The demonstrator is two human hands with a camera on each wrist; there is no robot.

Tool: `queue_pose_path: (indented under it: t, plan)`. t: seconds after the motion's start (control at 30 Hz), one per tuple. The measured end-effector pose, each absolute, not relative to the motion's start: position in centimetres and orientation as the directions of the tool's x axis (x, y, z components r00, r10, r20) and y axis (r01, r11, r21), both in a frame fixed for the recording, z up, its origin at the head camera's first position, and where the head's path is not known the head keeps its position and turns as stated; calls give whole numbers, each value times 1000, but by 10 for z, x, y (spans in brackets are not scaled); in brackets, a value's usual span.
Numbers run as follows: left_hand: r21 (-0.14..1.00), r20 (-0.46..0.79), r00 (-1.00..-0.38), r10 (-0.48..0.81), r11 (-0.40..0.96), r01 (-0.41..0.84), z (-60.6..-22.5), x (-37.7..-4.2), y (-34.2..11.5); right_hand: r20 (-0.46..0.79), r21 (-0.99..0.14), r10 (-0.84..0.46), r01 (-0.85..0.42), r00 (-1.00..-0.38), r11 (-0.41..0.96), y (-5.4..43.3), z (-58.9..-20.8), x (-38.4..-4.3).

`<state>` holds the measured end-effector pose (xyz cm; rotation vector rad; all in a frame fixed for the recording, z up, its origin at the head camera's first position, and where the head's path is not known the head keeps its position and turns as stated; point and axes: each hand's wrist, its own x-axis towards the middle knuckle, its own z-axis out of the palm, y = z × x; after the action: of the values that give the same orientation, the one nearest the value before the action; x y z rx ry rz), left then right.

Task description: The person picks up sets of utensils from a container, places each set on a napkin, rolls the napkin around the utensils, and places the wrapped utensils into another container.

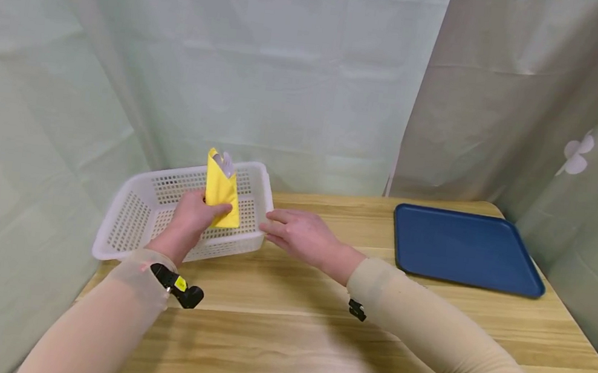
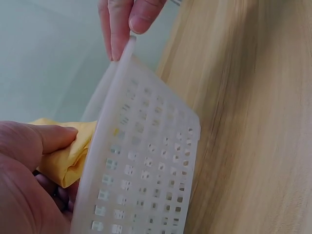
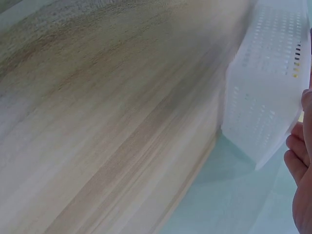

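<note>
My left hand (image 1: 190, 219) grips a yellow cloth cutlery pouch (image 1: 221, 198), with the thumb across its front. A fork (image 1: 227, 165) sticks out of the pouch's upper end, beside another piece of cutlery. The pouch stands nearly upright over the white plastic basket (image 1: 137, 191). In the left wrist view, the yellow cloth (image 2: 68, 158) shows behind the basket's wall (image 2: 146, 146). My right hand (image 1: 302, 235) pinches the basket's right-end rim, fingers on one side and thumb on the other. The right wrist view catches only part of that hand (image 3: 303, 161) beside the rim.
A blue tray (image 1: 468, 247) lies at the right of the wooden table (image 1: 284, 331). Pale curtains (image 1: 267, 74) hang behind the table and along both sides. The basket stands at the back left, close to the curtain.
</note>
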<state>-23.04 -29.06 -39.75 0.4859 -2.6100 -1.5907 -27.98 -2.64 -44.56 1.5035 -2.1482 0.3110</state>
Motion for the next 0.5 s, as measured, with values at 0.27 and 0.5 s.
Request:
queue_pose_path:
  t: [0.27, 0.5]
  plan:
    - [858, -204, -944, -260, 416, -300, -402, -237, -293, 526, 128, -815, -925, -243, 358, -28, -446, -281]
    - [817, -272, -929, -250, 450, -360, -407, -244, -295, 514, 154, -822, -916, -246, 371, -29, -445, -279]
